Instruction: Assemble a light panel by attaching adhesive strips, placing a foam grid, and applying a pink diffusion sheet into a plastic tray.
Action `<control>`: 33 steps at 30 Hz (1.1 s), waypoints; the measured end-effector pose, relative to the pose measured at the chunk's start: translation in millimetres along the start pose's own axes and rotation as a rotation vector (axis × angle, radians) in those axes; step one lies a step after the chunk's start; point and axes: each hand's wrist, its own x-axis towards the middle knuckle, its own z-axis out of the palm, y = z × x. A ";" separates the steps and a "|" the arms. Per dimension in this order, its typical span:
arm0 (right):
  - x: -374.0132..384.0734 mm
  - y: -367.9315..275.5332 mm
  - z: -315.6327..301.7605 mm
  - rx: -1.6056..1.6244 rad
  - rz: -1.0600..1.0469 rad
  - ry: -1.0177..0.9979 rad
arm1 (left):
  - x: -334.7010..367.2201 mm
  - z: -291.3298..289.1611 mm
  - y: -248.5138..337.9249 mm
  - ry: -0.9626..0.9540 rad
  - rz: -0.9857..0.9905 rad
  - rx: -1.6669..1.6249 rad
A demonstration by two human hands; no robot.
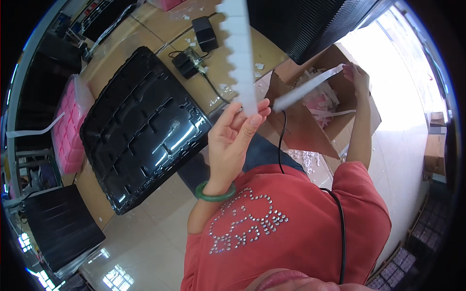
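Well left of and below the fingers of the left hand, a black ribbed stack; above that, also far left of the same fingers, a pink moulded tray partly under clear film, with a loose white strip reaching across to its left side. Nearer, just left of those fingers, a large glossy black moulded tray, slanted in view and partly over the worktop. Up and left of the fingertips, two small black adapters with a dark cable and white scraps nearby. Left fingers closed in a pinch, thumb in front, on the lower end of a scalloped white strip, upright and running out past the top edge. Green bangle around the wrist below. Up and right of the left fingers, another black ribbed stack. Below that, between both hands, an open cardboard box with tangled white offcuts inside. Above its opening, a blurred white strip, slanting from near the left fingertips up to the right hand, fingers pinched on its upper end.
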 end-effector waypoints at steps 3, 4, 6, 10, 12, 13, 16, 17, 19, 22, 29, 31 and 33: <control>52.4 143.0 -55.9 -0.147 0.151 0.287 | -2.4 6.9 -12.7 -0.012 -0.068 0.010; 50.9 181.1 -76.4 -0.213 0.209 0.344 | -3.8 8.7 -15.9 -0.002 -0.118 0.001; 43.2 231.4 -95.7 -0.674 0.331 0.313 | -12.2 -1.1 -21.5 -0.018 -0.134 0.004; 3.0 271.1 -29.5 -0.416 0.694 0.134 | -50.7 -38.4 -15.6 -0.157 -0.276 0.122; -9.0 263.4 -24.8 -0.221 0.688 0.096 | -71.2 -52.2 -10.2 -0.124 -0.344 0.145; 0.8 257.8 -21.4 -0.226 0.666 0.083 | -81.7 -57.7 -6.9 -0.111 -0.322 0.139; 28.9 224.9 -7.4 -0.399 0.461 -0.089 | -120.5 -74.0 12.7 0.033 -0.230 0.116; 23.5 211.0 -14.9 -0.296 0.331 -0.100 | -134.4 -78.5 19.5 0.045 -0.262 0.117; 25.3 194.6 -75.3 -0.169 0.129 0.129 | -165.7 -94.3 39.5 0.033 -0.260 0.108; -32.9 108.9 -43.7 -0.610 -0.298 0.453 | -207.6 -113.2 96.7 0.152 -0.160 0.224; -147.6 -117.4 25.1 -0.121 -0.863 0.819 | -226.3 -198.2 241.0 0.760 0.367 0.917; -183.6 -149.4 39.2 -0.169 -1.087 0.700 | -190.5 -255.5 269.4 0.807 0.568 1.144; -214.1 -168.7 63.9 -0.179 -1.142 0.639 | -155.5 -325.8 291.5 0.816 0.556 1.486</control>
